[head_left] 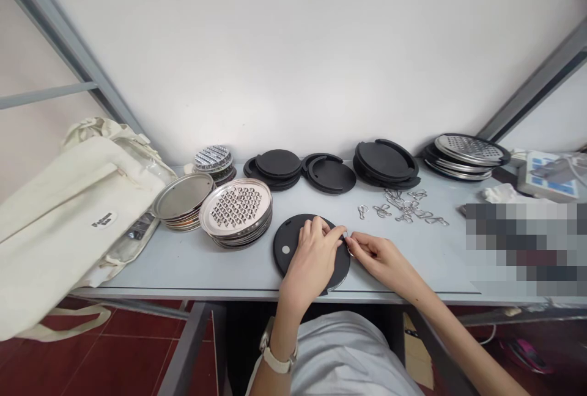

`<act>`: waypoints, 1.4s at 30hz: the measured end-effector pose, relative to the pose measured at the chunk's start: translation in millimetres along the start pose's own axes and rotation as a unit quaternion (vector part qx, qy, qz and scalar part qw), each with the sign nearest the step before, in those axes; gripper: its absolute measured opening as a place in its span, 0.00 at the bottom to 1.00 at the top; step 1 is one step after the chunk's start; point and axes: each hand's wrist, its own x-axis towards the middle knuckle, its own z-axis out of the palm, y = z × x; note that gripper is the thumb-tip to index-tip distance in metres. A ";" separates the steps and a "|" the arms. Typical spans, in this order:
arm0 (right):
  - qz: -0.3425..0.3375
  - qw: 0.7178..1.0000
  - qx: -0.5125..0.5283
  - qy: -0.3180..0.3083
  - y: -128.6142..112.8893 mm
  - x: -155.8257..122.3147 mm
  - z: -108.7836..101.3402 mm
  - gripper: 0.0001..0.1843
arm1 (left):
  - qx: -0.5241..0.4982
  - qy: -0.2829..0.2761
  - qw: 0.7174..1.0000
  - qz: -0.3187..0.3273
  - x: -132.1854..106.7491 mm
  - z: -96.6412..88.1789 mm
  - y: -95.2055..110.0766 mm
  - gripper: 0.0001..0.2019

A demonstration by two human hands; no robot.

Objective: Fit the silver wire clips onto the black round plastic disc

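A round black disc (293, 240) with a small white dot lies on the table in front of me, partly under my left hand (312, 258). That hand grips the disc, its fingertips near the disc's upper right rim. My right hand (376, 258) comes in from the right, its fingertips pinching a small silver piece (347, 238) against that rim. Several loose silver wire clips (406, 206) lie further back to the right. Behind the hands stand a stack of steel grater plates (236, 208) and several stacks of black discs (385, 162).
A cream canvas bag (68, 212) spills over the left table edge, beside a stack of plain steel lids (182, 195). More grater plates (465, 154) and a white boxed device (548, 176) stand back right. A blurred patch (525, 249) covers the right front.
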 end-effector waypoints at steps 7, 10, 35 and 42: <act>0.005 1.000 0.005 -0.004 3.0 0.5 0.7 0.22 | 0.003 0.003 1.000 -0.001 0.3 0.5 0.2 0.14; 0.007 1.000 0.013 -0.007 3.1 0.2 0.4 0.22 | 0.003 0.003 1.000 -0.002 0.2 0.6 0.7 0.14; 0.026 0.997 0.067 -0.006 0.0 0.2 -0.4 0.21 | -0.002 0.005 1.000 -0.004 0.5 0.9 0.1 0.13; 0.019 0.998 0.059 0.006 2.3 1.2 0.0 0.20 | -0.001 0.008 1.000 -0.005 0.0 1.8 -0.4 0.13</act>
